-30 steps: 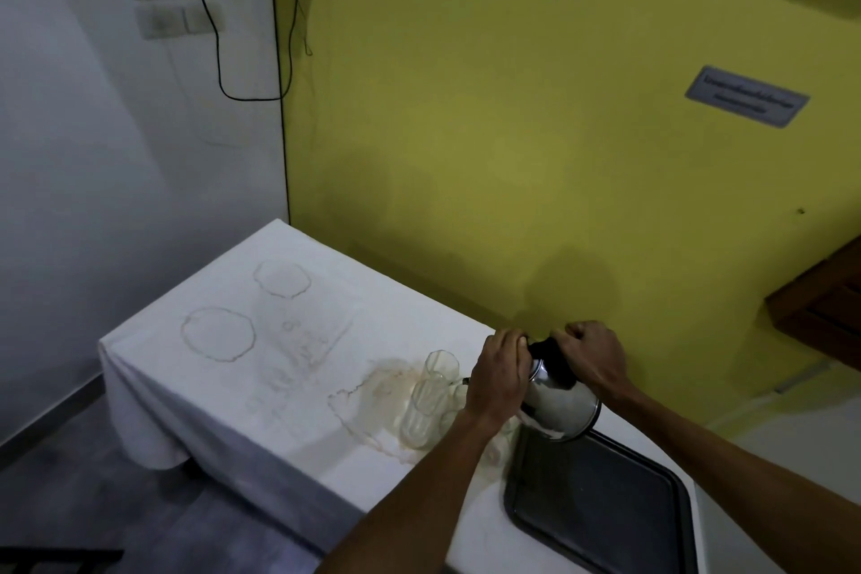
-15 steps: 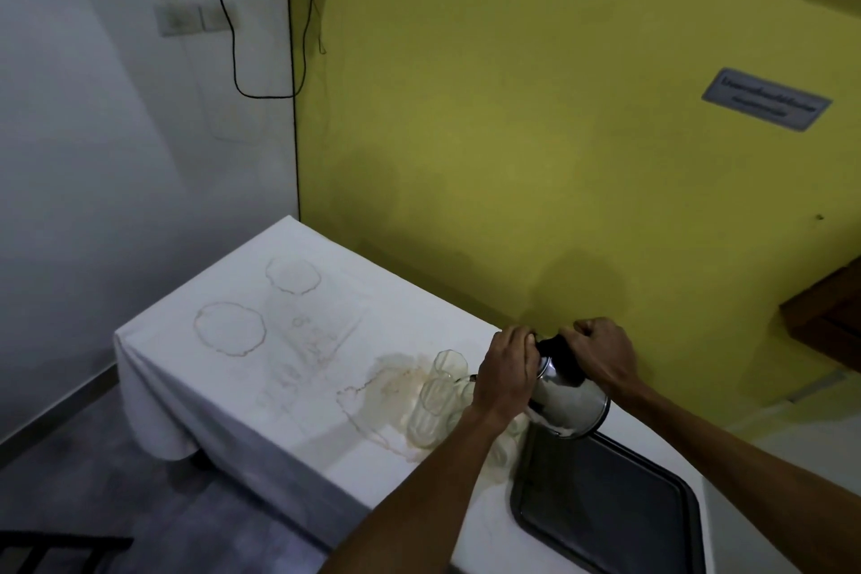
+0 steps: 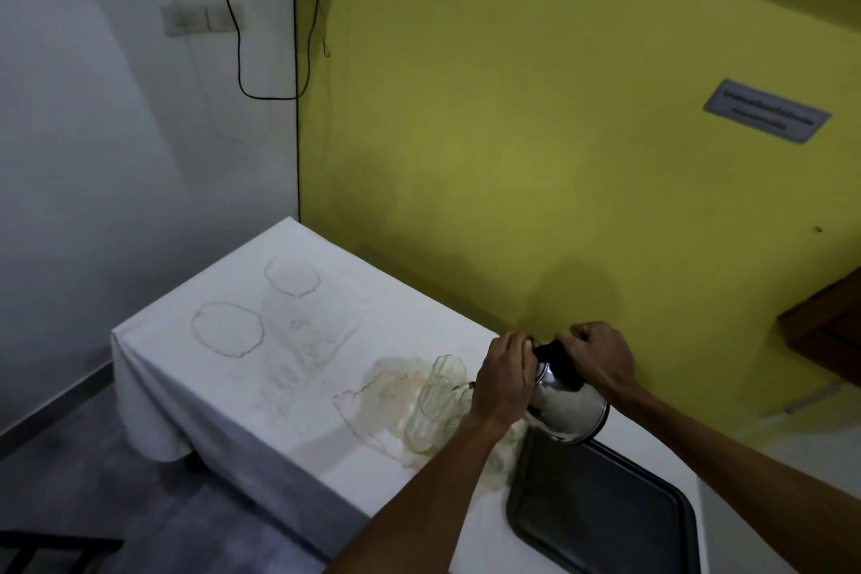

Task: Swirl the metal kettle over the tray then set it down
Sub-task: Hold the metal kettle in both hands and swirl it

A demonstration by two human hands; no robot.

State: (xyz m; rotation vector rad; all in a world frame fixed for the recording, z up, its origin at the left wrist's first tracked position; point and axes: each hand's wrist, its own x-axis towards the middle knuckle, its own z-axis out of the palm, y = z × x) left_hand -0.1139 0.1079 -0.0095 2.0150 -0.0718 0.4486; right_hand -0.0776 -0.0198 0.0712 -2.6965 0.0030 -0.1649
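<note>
Two hands on a metal kettle (image 3: pixel 566 408), left hand (image 3: pixel 505 375) wrapped around its side, right hand (image 3: pixel 601 359) closed on the black top, kettle tilted, held above the far corner of a dark tray (image 3: pixel 601 513), clear glasses (image 3: pixel 435 401) just beside, stained white counter (image 3: pixel 279 364) beneath.

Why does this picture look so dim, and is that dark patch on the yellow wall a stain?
Head view: the room is dimly lit, and the wide lens bends the walls' lines. The patch is probably a soft shadow, above the left hand and right hand holding the shiny metal kettle, which shows pale reflections above the dark rectangular tray. The clear glasses are faint.
</note>
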